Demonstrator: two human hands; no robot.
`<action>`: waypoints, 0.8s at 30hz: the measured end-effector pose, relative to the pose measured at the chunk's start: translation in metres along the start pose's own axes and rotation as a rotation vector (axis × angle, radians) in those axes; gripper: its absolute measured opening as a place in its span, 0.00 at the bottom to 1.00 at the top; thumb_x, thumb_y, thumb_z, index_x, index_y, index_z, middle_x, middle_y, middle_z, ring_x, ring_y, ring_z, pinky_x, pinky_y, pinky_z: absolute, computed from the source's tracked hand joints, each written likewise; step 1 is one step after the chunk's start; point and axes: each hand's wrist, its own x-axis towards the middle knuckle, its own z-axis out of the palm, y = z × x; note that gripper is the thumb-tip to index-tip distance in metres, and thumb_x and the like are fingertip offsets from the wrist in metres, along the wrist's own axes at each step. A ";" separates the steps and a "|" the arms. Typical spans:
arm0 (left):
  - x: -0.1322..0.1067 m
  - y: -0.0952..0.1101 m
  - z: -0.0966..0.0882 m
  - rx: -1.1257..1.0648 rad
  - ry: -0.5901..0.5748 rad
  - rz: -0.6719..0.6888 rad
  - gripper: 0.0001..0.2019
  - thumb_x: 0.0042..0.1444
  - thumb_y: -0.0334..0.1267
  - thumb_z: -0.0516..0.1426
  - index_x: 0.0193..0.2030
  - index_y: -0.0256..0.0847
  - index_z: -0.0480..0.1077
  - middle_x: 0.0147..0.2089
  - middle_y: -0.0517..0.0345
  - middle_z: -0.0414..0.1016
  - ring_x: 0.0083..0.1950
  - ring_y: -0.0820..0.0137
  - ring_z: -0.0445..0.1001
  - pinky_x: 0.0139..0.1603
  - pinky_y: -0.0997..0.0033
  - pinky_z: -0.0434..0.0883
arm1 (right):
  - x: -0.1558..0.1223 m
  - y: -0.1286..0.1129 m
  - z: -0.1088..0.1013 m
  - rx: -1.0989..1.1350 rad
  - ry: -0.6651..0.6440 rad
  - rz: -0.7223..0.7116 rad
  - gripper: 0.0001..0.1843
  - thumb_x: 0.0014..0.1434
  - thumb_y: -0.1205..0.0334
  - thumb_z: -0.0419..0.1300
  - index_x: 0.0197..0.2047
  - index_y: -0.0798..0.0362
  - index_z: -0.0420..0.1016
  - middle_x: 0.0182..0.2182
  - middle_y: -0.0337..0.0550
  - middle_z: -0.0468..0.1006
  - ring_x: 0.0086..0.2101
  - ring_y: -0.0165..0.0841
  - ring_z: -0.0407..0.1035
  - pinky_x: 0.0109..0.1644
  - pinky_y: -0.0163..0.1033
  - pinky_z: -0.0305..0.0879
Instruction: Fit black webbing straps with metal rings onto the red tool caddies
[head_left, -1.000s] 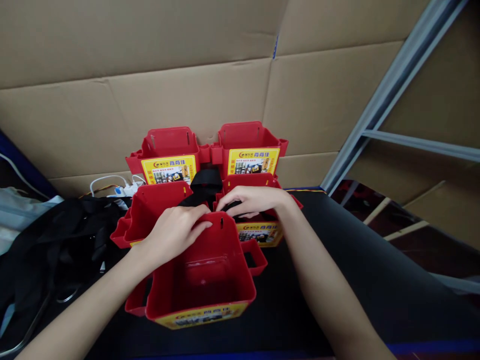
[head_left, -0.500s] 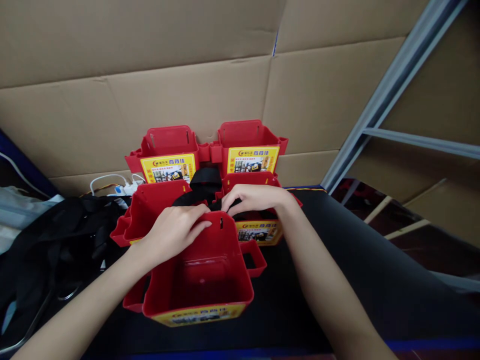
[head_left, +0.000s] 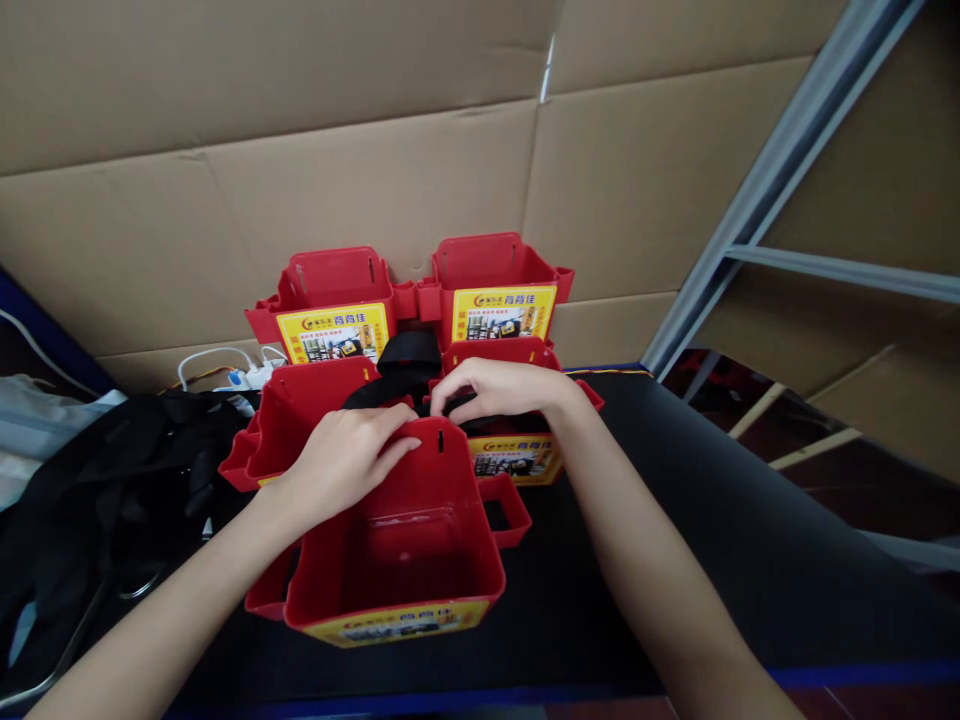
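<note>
A red plastic tool box (head_left: 405, 555) with a yellow label and slotted back wall stands open-topped in front of me. My left hand (head_left: 360, 450) is closed on the top of that back wall, thumb on the inner face and fingers behind. Behind the same wall, my right hand (head_left: 487, 390) is bent down with its fingers pinched at a black webbing strap (head_left: 409, 355). The wall's rim partly hides the right fingertips. The strap loops up between the boxes and runs down behind the front one.
Several more red boxes with yellow labels, such as the back right one (head_left: 491, 262), stand behind against a cardboard wall (head_left: 360, 200). Black straps (head_left: 150, 470) lie heaped at left, near a white power strip (head_left: 259, 375). A metal frame (head_left: 750, 200) rises at right.
The right hand has shifted slightly left behind the box's back wall. The left hand keeps its grip on the box; the view has moved a little.
</note>
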 end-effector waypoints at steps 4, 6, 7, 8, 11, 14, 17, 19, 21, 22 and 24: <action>0.000 0.000 0.000 0.036 0.012 -0.003 0.13 0.59 0.43 0.46 0.42 0.40 0.66 0.39 0.52 0.75 0.38 0.62 0.74 0.35 0.69 0.66 | 0.002 0.004 0.002 -0.023 0.019 0.006 0.08 0.52 0.71 0.56 0.34 0.58 0.76 0.33 0.41 0.77 0.33 0.27 0.69 0.41 0.32 0.61; 0.000 0.000 0.000 0.050 0.009 -0.005 0.13 0.59 0.44 0.46 0.41 0.41 0.66 0.38 0.53 0.75 0.37 0.63 0.74 0.33 0.70 0.65 | 0.005 0.004 0.005 -0.026 0.014 0.001 0.08 0.52 0.71 0.56 0.34 0.58 0.76 0.32 0.40 0.77 0.32 0.27 0.69 0.39 0.31 0.61; 0.000 0.000 0.000 0.053 0.009 -0.006 0.13 0.59 0.44 0.46 0.41 0.41 0.66 0.38 0.53 0.75 0.37 0.63 0.74 0.33 0.70 0.65 | 0.007 0.003 0.006 -0.022 0.008 -0.002 0.09 0.52 0.71 0.56 0.35 0.58 0.76 0.32 0.40 0.77 0.32 0.27 0.69 0.39 0.31 0.61; 0.000 0.001 0.000 0.053 0.008 -0.006 0.12 0.59 0.44 0.46 0.40 0.41 0.66 0.37 0.54 0.75 0.36 0.63 0.74 0.32 0.70 0.65 | 0.008 0.002 0.007 -0.016 0.001 -0.005 0.09 0.52 0.71 0.56 0.35 0.58 0.76 0.32 0.40 0.77 0.32 0.27 0.69 0.38 0.31 0.61; 0.000 0.001 -0.001 0.045 0.004 -0.006 0.12 0.60 0.43 0.46 0.40 0.41 0.66 0.37 0.54 0.75 0.36 0.62 0.74 0.32 0.69 0.65 | 0.007 0.000 0.007 0.006 -0.008 -0.012 0.09 0.51 0.71 0.57 0.37 0.58 0.76 0.33 0.40 0.77 0.33 0.27 0.69 0.39 0.31 0.62; -0.001 0.002 -0.001 0.044 0.011 -0.006 0.12 0.60 0.43 0.46 0.40 0.41 0.66 0.38 0.54 0.75 0.37 0.62 0.74 0.33 0.69 0.65 | 0.003 0.002 0.003 0.025 0.017 0.005 0.10 0.52 0.70 0.57 0.37 0.59 0.75 0.35 0.41 0.77 0.34 0.28 0.70 0.40 0.31 0.62; -0.001 0.000 0.001 0.053 0.011 -0.003 0.12 0.59 0.43 0.46 0.41 0.41 0.66 0.37 0.54 0.75 0.37 0.63 0.74 0.33 0.70 0.65 | 0.001 0.004 0.001 0.058 0.020 0.018 0.09 0.52 0.68 0.57 0.37 0.59 0.75 0.35 0.42 0.77 0.35 0.28 0.70 0.40 0.31 0.63; 0.000 -0.001 0.002 0.060 0.007 -0.002 0.13 0.59 0.44 0.46 0.41 0.41 0.66 0.37 0.54 0.75 0.37 0.64 0.73 0.34 0.70 0.66 | 0.003 0.005 0.003 0.077 0.009 0.006 0.10 0.52 0.68 0.57 0.37 0.59 0.75 0.35 0.42 0.77 0.35 0.28 0.70 0.40 0.31 0.63; -0.001 -0.002 0.002 0.051 0.016 0.007 0.13 0.60 0.44 0.46 0.43 0.41 0.66 0.39 0.53 0.74 0.37 0.64 0.73 0.35 0.70 0.66 | 0.005 0.006 0.004 0.092 -0.004 -0.008 0.09 0.52 0.68 0.57 0.37 0.60 0.75 0.35 0.43 0.77 0.35 0.29 0.70 0.40 0.31 0.63; -0.001 -0.002 0.002 0.042 0.037 0.025 0.13 0.59 0.43 0.46 0.45 0.42 0.65 0.42 0.53 0.73 0.39 0.65 0.72 0.36 0.70 0.66 | 0.006 0.006 0.005 0.105 -0.011 -0.012 0.10 0.52 0.68 0.57 0.38 0.60 0.75 0.35 0.43 0.77 0.35 0.29 0.70 0.41 0.31 0.63; 0.000 0.001 0.000 0.053 0.099 0.106 0.14 0.59 0.39 0.47 0.51 0.42 0.63 0.48 0.51 0.69 0.45 0.64 0.69 0.41 0.67 0.66 | 0.005 0.005 0.004 0.141 -0.026 -0.014 0.12 0.51 0.69 0.57 0.40 0.60 0.74 0.37 0.44 0.77 0.37 0.29 0.70 0.41 0.32 0.63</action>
